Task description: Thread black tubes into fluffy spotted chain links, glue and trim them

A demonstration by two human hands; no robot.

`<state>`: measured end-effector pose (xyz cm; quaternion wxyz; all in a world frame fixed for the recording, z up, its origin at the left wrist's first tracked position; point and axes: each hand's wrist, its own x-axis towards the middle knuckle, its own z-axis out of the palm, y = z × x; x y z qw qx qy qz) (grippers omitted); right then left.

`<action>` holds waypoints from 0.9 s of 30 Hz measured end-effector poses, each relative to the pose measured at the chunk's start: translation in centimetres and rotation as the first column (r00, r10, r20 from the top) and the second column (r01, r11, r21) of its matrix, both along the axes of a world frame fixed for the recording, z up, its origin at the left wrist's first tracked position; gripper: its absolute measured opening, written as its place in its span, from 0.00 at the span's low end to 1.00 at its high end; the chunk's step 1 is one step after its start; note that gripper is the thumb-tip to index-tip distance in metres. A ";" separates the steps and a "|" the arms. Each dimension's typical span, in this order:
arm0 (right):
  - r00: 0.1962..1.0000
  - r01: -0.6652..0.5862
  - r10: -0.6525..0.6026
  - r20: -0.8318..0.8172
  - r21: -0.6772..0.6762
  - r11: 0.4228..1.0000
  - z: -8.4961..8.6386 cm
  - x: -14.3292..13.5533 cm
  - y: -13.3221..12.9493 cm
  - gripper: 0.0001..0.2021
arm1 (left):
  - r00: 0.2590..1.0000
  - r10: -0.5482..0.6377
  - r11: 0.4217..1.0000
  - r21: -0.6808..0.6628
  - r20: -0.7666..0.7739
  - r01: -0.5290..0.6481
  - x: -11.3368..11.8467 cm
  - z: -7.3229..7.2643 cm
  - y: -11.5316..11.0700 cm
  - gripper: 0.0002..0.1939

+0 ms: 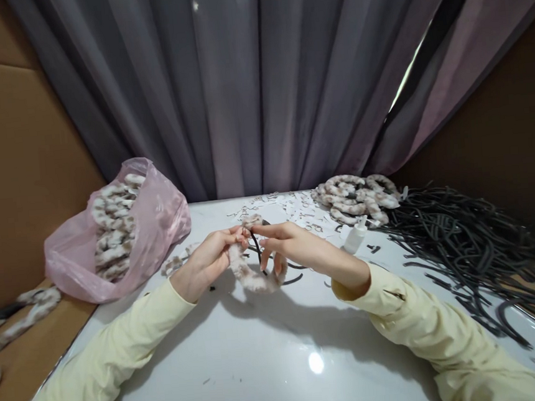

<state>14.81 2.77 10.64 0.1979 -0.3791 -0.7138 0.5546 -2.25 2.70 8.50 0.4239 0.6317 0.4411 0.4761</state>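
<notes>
A curved, furry white-and-brown tube [250,278] hangs in a loop between my two hands, above the white table. My left hand [211,255] pinches its upper left end, thumb and fingers pressed together. From that end a thin black cord or strip [257,250] runs down inside the loop. My right hand [294,243] reaches over from the right, its index finger and thumb closed at the top of the black strip, by the left fingertips. The other right fingers curl down near the tube's right side. The exact contact at the fingertips is too small to make out.
A pink plastic bag [165,203] with furry tubes stands at the left. Furry rings [356,196] pile up at the back right, near a small white bottle [355,235]. Black strips [467,233] heap along the right edge. Paper scraps [298,205] lie at the back. A curtain hangs behind.
</notes>
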 end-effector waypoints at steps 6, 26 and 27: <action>0.982 0.110 -0.126 -0.143 -0.120 0.987 0.0 -0.9 -0.4 0.16 | 0.929 0.023 0.945 -0.311 0.370 0.100 0.0 -0.1 -0.1 0.07; 0.963 -0.156 -0.054 0.264 0.707 0.690 -0.6 0.3 0.9 0.09 | 0.648 0.513 0.537 0.799 -0.563 0.270 -0.5 -3.3 -0.5 0.13; 0.952 -0.191 -0.076 0.295 0.771 0.607 -0.7 0.5 1.0 0.10 | 0.649 0.467 0.553 0.771 -0.600 0.315 -0.5 -3.1 -0.6 0.14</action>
